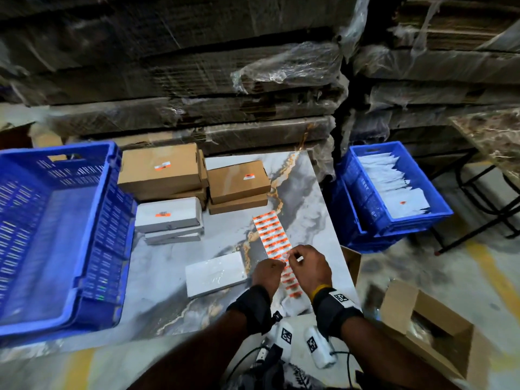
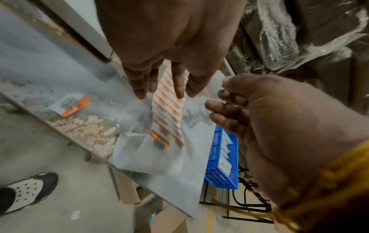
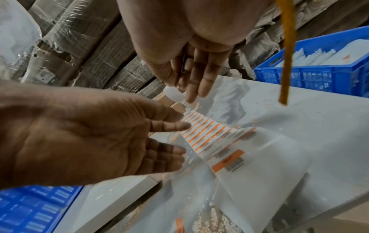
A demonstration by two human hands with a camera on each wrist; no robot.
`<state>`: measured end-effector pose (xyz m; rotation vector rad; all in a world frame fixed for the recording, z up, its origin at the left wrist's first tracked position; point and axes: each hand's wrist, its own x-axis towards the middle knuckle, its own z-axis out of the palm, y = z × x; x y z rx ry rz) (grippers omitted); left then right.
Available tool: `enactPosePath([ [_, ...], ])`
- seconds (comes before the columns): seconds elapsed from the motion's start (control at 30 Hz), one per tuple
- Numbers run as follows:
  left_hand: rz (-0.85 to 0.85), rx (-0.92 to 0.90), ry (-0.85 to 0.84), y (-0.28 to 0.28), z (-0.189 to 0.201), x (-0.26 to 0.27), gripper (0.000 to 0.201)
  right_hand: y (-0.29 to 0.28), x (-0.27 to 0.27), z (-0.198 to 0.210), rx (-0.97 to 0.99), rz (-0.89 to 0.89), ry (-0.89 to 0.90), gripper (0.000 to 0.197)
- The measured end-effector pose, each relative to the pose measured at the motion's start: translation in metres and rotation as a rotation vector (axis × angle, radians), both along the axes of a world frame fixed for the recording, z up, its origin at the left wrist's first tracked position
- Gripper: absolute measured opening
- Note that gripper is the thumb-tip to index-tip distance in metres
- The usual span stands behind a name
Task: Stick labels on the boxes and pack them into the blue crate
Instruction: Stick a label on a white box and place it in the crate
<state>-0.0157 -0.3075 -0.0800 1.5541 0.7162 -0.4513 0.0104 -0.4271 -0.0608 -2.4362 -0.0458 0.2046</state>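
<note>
Hands are working together over the label strip [image 1: 272, 240], which is lying along the table [image 1: 304, 192] so that labels can be peeled one after another; the left hand [image 1: 267, 273] is hovering at the strip's near part with fingers fairly straight, probably steadying the backing, though contact is unclear; the right hand [image 1: 308, 267] is pinching a small pale piece, likely a label or liner, between thumb and fingertip, its other fingers loosely spread. An unlabelled white box [image 1: 216, 273] is sitting just left of the hands, seemingly next for a label; labelled boxes [image 1: 168, 192] are stacked behind it, beside the blue crate [image 1: 56, 235], which looks empty, so packing is not yet begun. Only the head view is showing crate and stacks together; the right wrist view is showing the barcodes and the clear liner curling off the table edge; the left wrist view alone is showing a loose label [image 2: 69, 104] lying on the table.
</note>
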Motion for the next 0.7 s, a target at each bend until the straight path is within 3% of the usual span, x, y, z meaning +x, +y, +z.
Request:
enactPosePath([
  [0.1, 0.164, -0.226, 0.074, 0.017, 0.014, -0.006, 0.016, 0.016, -0.001, 0.003, -0.065, 0.069, -0.054, 0.013],
  [0.27, 0.36, -0.345, 0.04, 0.055, 0.023, -0.021, 0.034, 0.052, -0.006, 0.003, -0.109, 0.27, -0.123, 0.013],
  [0.53, 0.452, -0.413, 0.003, 0.114, 0.035, -0.047, 0.019, 0.105, -0.022, 0.002, -0.05, 0.55, -0.194, 0.023],
  [0.7, 0.443, -0.261, 0.021, 0.142, 0.032, -0.056, 0.014, 0.126, -0.03, -0.004, -0.037, 0.58, -0.08, 0.024],
])
